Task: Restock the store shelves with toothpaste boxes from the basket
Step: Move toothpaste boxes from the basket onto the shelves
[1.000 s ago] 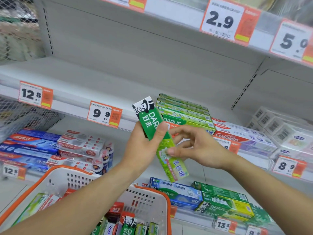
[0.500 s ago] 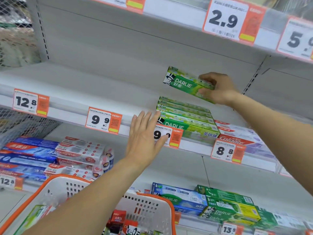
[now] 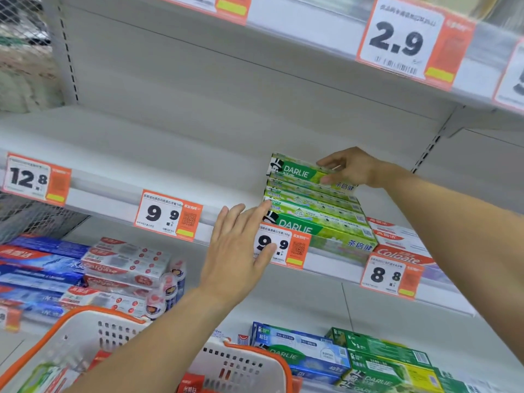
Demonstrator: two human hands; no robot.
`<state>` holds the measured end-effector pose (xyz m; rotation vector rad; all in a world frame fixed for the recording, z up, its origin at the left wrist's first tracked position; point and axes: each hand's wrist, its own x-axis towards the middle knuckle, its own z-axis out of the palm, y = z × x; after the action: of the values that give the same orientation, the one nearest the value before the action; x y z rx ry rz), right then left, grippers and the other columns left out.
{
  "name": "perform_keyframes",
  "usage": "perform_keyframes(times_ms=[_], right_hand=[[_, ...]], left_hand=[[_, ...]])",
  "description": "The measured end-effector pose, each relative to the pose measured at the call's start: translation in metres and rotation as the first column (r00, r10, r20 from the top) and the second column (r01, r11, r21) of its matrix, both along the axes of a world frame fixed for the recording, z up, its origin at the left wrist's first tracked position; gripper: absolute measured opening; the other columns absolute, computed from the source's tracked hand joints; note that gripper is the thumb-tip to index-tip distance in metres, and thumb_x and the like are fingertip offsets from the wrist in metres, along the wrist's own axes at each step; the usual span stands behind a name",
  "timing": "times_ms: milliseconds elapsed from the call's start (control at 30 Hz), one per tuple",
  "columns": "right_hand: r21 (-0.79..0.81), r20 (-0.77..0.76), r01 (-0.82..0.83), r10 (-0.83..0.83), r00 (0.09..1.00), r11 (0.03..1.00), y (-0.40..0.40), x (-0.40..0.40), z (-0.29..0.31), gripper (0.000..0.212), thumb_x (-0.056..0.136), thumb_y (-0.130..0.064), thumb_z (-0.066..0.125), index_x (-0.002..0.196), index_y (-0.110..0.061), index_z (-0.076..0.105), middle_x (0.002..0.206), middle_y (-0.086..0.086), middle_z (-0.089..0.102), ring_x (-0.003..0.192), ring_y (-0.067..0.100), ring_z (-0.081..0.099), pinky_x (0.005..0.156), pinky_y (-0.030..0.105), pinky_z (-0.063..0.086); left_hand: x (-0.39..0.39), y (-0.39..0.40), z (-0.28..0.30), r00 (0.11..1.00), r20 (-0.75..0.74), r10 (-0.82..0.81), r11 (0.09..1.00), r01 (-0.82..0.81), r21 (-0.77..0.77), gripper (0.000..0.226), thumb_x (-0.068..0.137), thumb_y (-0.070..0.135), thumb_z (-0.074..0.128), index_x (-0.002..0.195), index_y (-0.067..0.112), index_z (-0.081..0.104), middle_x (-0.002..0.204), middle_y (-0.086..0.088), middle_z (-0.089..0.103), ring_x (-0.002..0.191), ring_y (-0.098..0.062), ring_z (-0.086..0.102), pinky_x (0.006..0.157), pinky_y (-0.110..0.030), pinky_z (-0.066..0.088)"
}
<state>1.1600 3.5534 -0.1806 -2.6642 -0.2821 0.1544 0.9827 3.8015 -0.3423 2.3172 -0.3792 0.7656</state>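
**Darlie stack, middle shelf**

Green Darlie box (image 3: 300,173) atop Darlie stack (image 3: 314,211), pinched by right hand (image 3: 350,168). Left hand (image 3: 236,251), fingers straight, covers 9.9 price tag (image 3: 283,245) before stack. Colgate boxes (image 3: 397,239) right of stack; basket (image 3: 93,330) below-left.

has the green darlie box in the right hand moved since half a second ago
Yes. The green box has come down: it hung clear above the green stack, and now the right hand rests it on top.
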Motion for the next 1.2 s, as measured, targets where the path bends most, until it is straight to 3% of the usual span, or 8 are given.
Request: perform_keyframes(times_ms=[300, 433, 667, 733, 833, 933, 1067, 1200], right_hand=[[0.012, -0.148, 0.016, -0.014, 0.989, 1.0, -0.01, 0.013, -0.006, 0.047, 0.081, -0.019, 0.081, 0.126, -0.022, 0.065, 0.13, 0.005, 0.059, 0.123, 0.018, 0.051, 0.099, 0.029, 0.039], [0.044, -0.231, 0.056, -0.044, 0.972, 0.997, -0.012, 0.016, -0.013, 0.034, 0.087, -0.022, 0.075, 0.12, -0.026, 0.066, 0.129, 0.002, 0.062, 0.125, 0.021, 0.052, 0.11, 0.037, 0.039], [0.124, -0.188, 0.067, -0.043, 0.981, 0.99, -0.012, 0.012, -0.021, 0.029, 0.093, -0.021, 0.07, 0.122, -0.022, 0.066, 0.121, 0.001, 0.066, 0.119, 0.022, 0.059, 0.097, 0.031, 0.045], [0.111, -0.138, 0.061, -0.046, 0.989, 0.992, -0.011, 0.008, -0.024, 0.03, 0.093, -0.024, 0.07, 0.122, -0.022, 0.067, 0.116, -0.001, 0.067, 0.117, 0.021, 0.061, 0.097, 0.03, 0.047], [0.038, -0.021, 0.059, -0.059, 0.998, 0.998, -0.007, 0.001, -0.029, 0.036, 0.094, -0.03, 0.069, 0.128, -0.02, 0.065, 0.135, 0.004, 0.061, 0.124, 0.02, 0.054, 0.101, 0.03, 0.04], [-0.011, 0.211, 0.067, -0.063, 0.975, 0.998, -0.002, -0.013, -0.026, 0.041, 0.093, -0.038, 0.068, 0.13, -0.022, 0.062, 0.145, 0.004, 0.051, 0.135, 0.024, 0.046, 0.113, 0.037, 0.036], [0.181, 0.426, -0.029, -0.052, 0.903, 0.983, 0.032, -0.069, -0.01, 0.017, 0.093, -0.024, 0.069, 0.11, -0.022, 0.069, 0.117, 0.001, 0.067, 0.107, 0.015, 0.062, 0.096, 0.03, 0.05], [0.338, 0.436, -0.204, 0.04, 0.899, 0.919, 0.077, -0.164, -0.028, 0.019, 0.088, -0.007, 0.073, 0.085, -0.026, 0.069, 0.083, -0.012, 0.071, 0.076, 0.002, 0.065, 0.071, 0.018, 0.052]], left_hand=[[-0.002, -0.003, 0.001, 1.0, 0.003, 0.009, 1.0, -0.009, -0.014, 0.066, 0.095, 0.041, 0.058, 0.154, 0.029, 0.029, 0.145, 0.01, 0.046, 0.144, -0.016, 0.026, 0.123, -0.026, -0.009], [0.0, -0.003, 0.0, 1.0, 0.002, 0.013, 1.0, -0.013, -0.009, 0.066, 0.095, 0.042, 0.058, 0.153, 0.029, 0.029, 0.145, 0.009, 0.046, 0.144, -0.017, 0.027, 0.124, -0.027, -0.008], [0.001, -0.003, -0.001, 1.0, 0.011, 0.01, 1.0, -0.01, 0.008, 0.066, 0.096, 0.042, 0.057, 0.154, 0.029, 0.028, 0.146, 0.01, 0.045, 0.144, -0.015, 0.025, 0.124, -0.027, -0.008], [0.001, -0.001, -0.002, 1.0, 0.013, 0.008, 1.0, -0.008, 0.015, 0.066, 0.096, 0.042, 0.057, 0.154, 0.029, 0.028, 0.145, 0.01, 0.045, 0.144, -0.015, 0.025, 0.123, -0.026, -0.008], [0.001, -0.001, -0.001, 1.0, 0.007, 0.008, 1.0, -0.008, 0.023, 0.066, 0.095, 0.042, 0.057, 0.153, 0.028, 0.029, 0.143, 0.009, 0.047, 0.142, -0.015, 0.027, 0.123, -0.027, -0.007], [0.0, -0.001, 0.006, 1.0, -0.014, 0.008, 0.999, -0.008, 0.036, 0.068, 0.094, 0.041, 0.059, 0.153, 0.027, 0.03, 0.14, 0.008, 0.049, 0.138, -0.016, 0.03, 0.122, -0.026, -0.006], [-0.013, 0.003, 0.011, 0.999, -0.031, -0.045, 0.998, 0.046, 0.047, 0.077, 0.094, 0.036, 0.06, 0.157, 0.032, 0.016, 0.16, -0.001, 0.028, 0.152, -0.02, 0.01, 0.126, -0.036, 0.002], [-0.03, 0.01, 0.022, 0.983, 0.179, -0.049, 0.997, 0.059, -0.051, 0.036, 0.09, 0.025, 0.061, 0.125, 0.019, 0.059, 0.128, -0.003, 0.054, 0.127, -0.023, 0.046, 0.106, -0.038, 0.038]])
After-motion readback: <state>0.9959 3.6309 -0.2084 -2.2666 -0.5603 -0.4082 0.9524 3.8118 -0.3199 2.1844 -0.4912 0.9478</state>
